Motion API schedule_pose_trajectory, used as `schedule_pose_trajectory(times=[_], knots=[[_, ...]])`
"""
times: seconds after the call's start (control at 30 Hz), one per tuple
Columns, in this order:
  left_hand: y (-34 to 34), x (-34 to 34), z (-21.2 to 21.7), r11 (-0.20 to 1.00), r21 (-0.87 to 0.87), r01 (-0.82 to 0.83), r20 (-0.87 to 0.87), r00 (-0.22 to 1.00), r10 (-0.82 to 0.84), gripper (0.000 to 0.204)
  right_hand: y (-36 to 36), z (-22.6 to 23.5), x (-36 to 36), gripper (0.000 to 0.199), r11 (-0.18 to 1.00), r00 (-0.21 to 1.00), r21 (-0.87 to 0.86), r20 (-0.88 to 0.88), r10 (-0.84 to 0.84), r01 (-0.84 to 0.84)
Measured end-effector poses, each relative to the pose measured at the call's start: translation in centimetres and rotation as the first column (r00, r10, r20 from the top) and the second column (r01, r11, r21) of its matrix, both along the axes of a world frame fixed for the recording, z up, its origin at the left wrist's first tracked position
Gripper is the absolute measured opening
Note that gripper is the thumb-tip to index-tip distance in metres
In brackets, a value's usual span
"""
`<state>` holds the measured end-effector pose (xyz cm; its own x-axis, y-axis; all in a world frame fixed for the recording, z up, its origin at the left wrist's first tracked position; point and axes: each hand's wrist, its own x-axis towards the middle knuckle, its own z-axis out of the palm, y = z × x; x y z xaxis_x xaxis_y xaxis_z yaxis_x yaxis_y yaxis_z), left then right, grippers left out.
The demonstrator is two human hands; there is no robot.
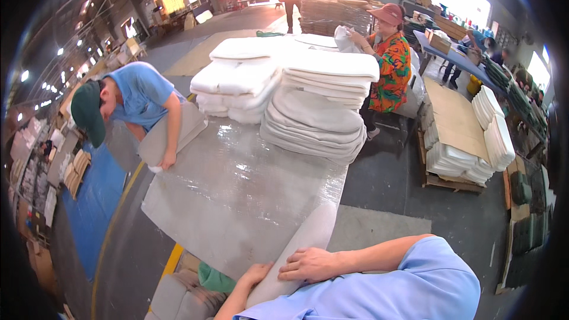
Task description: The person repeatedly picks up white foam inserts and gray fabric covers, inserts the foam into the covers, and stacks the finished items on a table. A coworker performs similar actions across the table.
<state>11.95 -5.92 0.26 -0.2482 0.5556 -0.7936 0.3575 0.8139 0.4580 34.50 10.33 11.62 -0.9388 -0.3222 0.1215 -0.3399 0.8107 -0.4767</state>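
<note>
A long pale grey pad (pixel 315 229), soft and felt-like, lies along the near right edge of a table covered in shiny clear film (pixel 207 189). My left hand (pixel 258 273) is closed on the pad's left edge, low in the view. Just right of it, my right hand (pixel 308 264) rests across the pad, fingers curled over the same edge. My right arm hides part of the pad. Farther along the table stand stacks of white pads (pixel 237 77) and grey rounded pads (pixel 311 121).
A co-worker in a dark cap (pixel 142 92) bends over a grey pad (pixel 184 127) at the table's left side. Another person in a patterned shirt (pixel 391 65) handles pale material at the far right. A loaded pallet (pixel 453 118) stands right; grey bundles (pixel 184 296) sit below left.
</note>
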Motion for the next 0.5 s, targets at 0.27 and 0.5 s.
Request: schedule_pose_trajectory(times=[0.27, 0.5], knots=[[-0.4, 0.1, 0.0, 0.960, 0.017, -0.280, 0.227, 0.936, 0.269, 0.053, -0.1, 0.4, 1.3, 0.068, 1.000, 1.000, 0.011, -0.016, -0.023, 0.023], [-1.3, 1.8, -0.1, 0.953, 0.295, -0.064, -0.426, 0.884, 0.191, 0.041, 0.4, 0.4, -3.2, 0.064, 0.867, 0.730, -0.498, 0.590, 0.345, -0.007]])
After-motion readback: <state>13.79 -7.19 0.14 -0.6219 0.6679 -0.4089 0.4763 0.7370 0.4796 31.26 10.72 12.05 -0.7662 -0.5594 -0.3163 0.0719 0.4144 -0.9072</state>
